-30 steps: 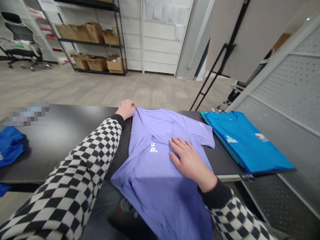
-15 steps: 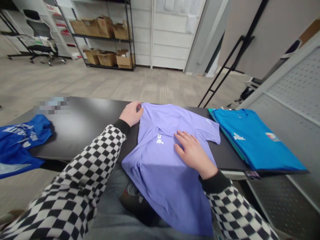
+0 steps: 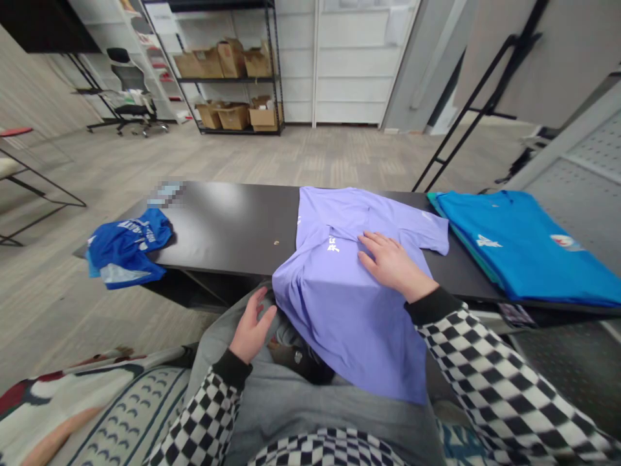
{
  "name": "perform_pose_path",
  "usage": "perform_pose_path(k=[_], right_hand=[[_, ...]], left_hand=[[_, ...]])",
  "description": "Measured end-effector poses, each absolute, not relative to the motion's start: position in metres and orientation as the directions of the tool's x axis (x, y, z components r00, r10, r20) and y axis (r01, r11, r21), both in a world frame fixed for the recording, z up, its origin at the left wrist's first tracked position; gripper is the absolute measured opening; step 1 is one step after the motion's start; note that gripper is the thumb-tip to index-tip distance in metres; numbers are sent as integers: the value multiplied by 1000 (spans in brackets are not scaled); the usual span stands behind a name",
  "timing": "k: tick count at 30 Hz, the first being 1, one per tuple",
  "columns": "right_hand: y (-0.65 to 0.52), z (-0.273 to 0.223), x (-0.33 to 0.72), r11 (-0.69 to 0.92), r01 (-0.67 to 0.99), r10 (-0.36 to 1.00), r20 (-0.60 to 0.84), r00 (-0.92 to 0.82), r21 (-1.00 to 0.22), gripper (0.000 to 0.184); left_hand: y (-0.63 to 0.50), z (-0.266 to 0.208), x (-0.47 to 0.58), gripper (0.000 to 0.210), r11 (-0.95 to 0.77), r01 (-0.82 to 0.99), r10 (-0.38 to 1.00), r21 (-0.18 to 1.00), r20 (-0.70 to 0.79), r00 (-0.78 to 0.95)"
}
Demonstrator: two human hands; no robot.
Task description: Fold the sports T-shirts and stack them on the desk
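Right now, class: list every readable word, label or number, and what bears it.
None legible.
Lavender T-shirt: white marks on chest and sleeve, blurred.
Crumpled blue garment: white lettering, blurred.
Folded blue T-shirt: white mark, coloured badge, blurred.
Paper sheets on shelving and cabinet: too small.

Fairly bright, even indoor light, seemingly from overhead, leaves a soft whitish glare on the dark surface toward its far edge, while the lower part of the purple shirt falls into gentle shade where it hangs below the near edge. The wide-angle view tilts and stretches things toward the borders, and the checkered right sleeve is smeared near the corner. Fine detail is soft, with the white lettering on the shirt and the distant cardboard boxes slightly blurred, and a blocky pixelated patch hides whatever lies at the surface's far left.
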State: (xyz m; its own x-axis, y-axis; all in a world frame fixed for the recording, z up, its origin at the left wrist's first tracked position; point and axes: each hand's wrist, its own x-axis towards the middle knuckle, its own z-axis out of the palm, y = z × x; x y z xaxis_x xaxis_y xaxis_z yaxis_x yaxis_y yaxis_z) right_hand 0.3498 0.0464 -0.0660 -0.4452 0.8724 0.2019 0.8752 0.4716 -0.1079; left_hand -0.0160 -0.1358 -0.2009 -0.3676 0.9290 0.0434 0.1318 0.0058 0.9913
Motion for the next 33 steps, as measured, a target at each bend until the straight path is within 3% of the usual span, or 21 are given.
perform_pose_path(k=[2,4,6,8,10,13,15,19,22,26,31,33], right_hand=[[47,-58,348,508,861,844,221,-489,-35,54],[44,-43,344,550,835,800,276,-533,17,49],[35,-24,338,566,824,772,364,-522,-18,42],[16,-10,329,556,808,781,456,-428,-194,38],[-11,-8,316,515,696,838,463,-287,-501,36],[-57,-33,284,280,288,949,220,-224,-916,36],[-81,-57,259,68,55,959,50,-280,-996,42],[-99,-89,218,-177,-230,950,-105,-294,-957,61],[-94,-91,202,-260,-355,943,-158,-292,-898,54],[-89,-87,196,-284,-439,949,-185,-256,-852,43],[-86,-87,194,-401,-468,905,-260,-337,-788,48],[-83,-89,193,-415,-492,902,-274,-334,-766,46]], left_hand=[[-116,-202,-16,68,-3,121,946,993,42,-321],[-102,-195,-16,59,-38,114,951,993,71,-300],[-97,-186,-16,45,-63,140,959,988,98,-264],[-99,-175,-17,39,-75,183,966,980,117,-230],[-107,-162,-17,39,-86,214,967,973,133,-215],[-124,-140,-13,35,-105,254,964,961,161,-211],[-135,-124,-7,30,-118,310,965,943,182,-187],[-147,-100,15,21,-135,386,977,912,187,-100],[-151,-96,34,19,-127,364,981,923,171,-91],[-154,-99,59,14,-164,380,982,910,187,-23],[-162,-104,68,19,-192,387,971,902,118,207],[-163,-107,59,22,-177,355,979,918,129,156]])
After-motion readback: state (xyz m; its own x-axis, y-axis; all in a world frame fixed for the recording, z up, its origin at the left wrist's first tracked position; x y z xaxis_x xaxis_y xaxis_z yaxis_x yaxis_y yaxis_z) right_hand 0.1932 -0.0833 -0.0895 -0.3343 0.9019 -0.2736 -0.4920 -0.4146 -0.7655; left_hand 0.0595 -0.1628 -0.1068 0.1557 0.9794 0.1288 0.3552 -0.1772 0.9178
